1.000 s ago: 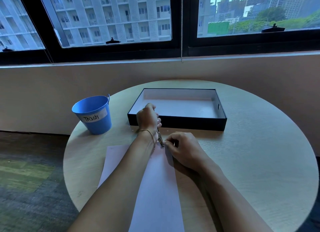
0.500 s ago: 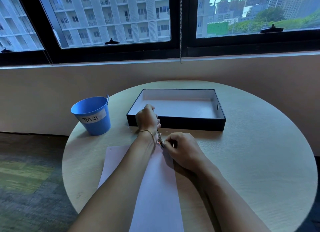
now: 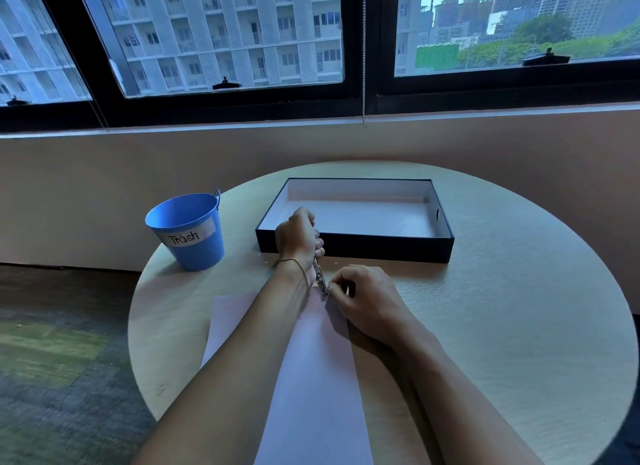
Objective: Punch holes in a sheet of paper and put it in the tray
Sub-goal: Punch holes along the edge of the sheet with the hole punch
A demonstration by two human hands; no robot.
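Currently we note the left hand (image 3: 298, 237) in a closed grip on a slim metal punch (image 3: 320, 281) at the far edge of the smooth pale sheet (image 3: 311, 378), flat on the round wood-grain table (image 3: 502, 326). Right hand (image 3: 363, 300) is curled on the sheet; its grip we cannot tell. Rectangular black tray (image 3: 391, 249) lies beyond. Punch jaws are too small to read.

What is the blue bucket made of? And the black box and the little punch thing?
The blue bucket looks like painted metal: thin rolled rim, smooth sheen, though plastic is possible. The black tray seems to be cardboard: matte, with thin walls and a white inside. The hole punch in the left hand looks like shiny bare metal.
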